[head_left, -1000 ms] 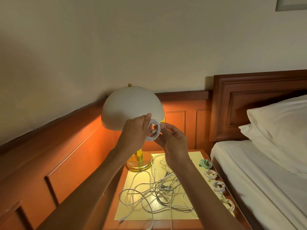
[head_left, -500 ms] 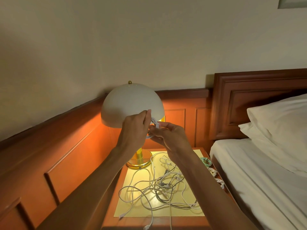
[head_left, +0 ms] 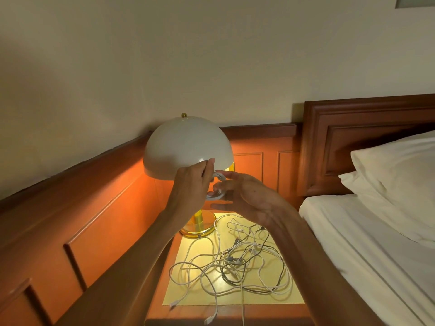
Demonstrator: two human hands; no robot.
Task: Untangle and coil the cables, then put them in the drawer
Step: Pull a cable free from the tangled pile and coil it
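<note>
Item: white cable coil (head_left: 215, 196), small and wound tight, held in the air in front of the lamp shade, above the far end of the desk (head_left: 235, 311). The left hand (head_left: 191, 184) grips it, fingers and thumb curled round its left side. The right hand (head_left: 249, 196) is spread, its fingers (head_left: 231, 177) straight and reaching to the coil's right edge, where the tips touch it; no pinch is evident. Step in hand, by judgement: finishing the coiling of one cable, probably tucking in its loose end. Next move, by judgement: secure that end so the loops do not spring apart, set the coil aside or into the drawer, then draw a single strand free of the heap. No drawer is in view. Remaining stock: a tangle of cables (head_left: 235, 262), mostly white with a few darker strands, lying loose over a yellow mat (head_left: 188, 295) on the desk top. One plug end (head_left: 208, 321) hangs over the near edge. Most of the task looks outstanding. Surroundings: a lamp (head_left: 186, 144) with a white dome shade and brass foot, lit, at the far left of the desk. Wood panelling (head_left: 94, 220) runs along the left wall. A bed (head_left: 376, 243) with white sheet, pillow (head_left: 400, 175) and dark headboard (head_left: 329, 149) stands to the right. Brands, labels, writing: none legible on any cable, plug or furnishing.
</note>
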